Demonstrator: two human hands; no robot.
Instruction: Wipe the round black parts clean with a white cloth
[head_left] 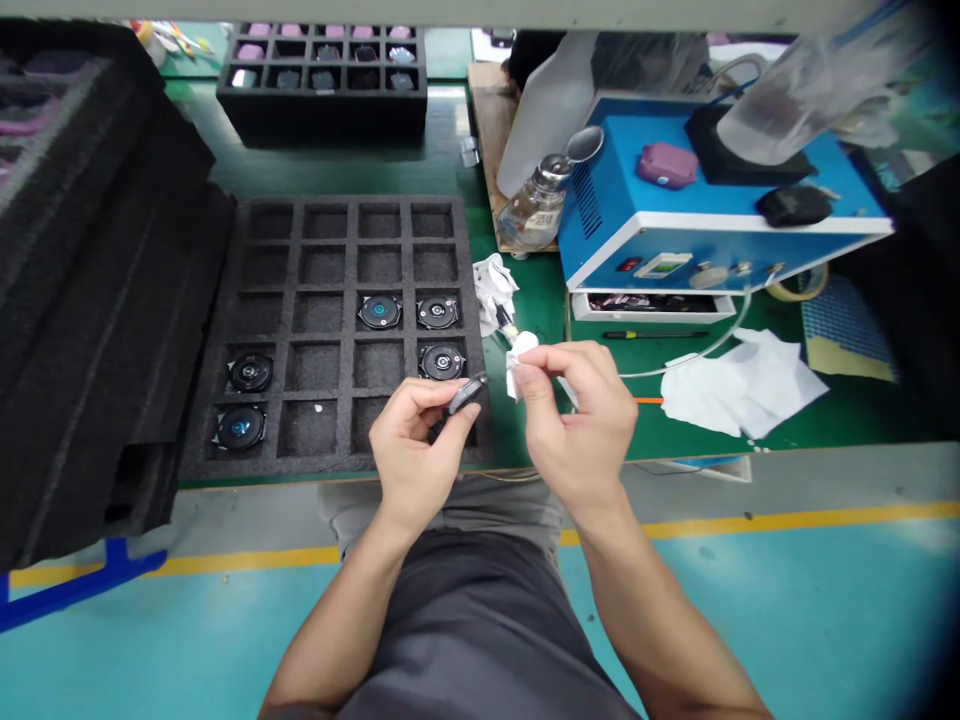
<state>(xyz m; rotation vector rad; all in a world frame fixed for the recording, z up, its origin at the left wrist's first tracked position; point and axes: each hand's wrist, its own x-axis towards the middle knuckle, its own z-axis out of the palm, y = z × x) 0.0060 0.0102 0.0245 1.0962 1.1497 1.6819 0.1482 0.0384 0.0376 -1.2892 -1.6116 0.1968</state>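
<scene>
Between the thumb and fingers of my left hand point(416, 445) is a dark round watch case point(468, 393), tilted edge-on, over the near right corner of the foam tray point(315, 462). My right hand point(581, 410) pinches a small white wipe point(523, 350), held just right of the watch case and apart from it. Similar watch cases lie in the tray's pockets: one with a blue centre point(380, 311), one beside it point(438, 311), one nearer me point(442, 361), and two in the left column, an upper one point(250, 373) and a lower one point(240, 427).
Stacked black foam trays point(97, 300) rise at the left. Another foam tray point(322, 110) with small parts stands at the back. Right are a glass pump bottle point(534, 205), a blue machine point(615, 190) with a thin tube, a white parts tray point(652, 308), and white wipes point(739, 385).
</scene>
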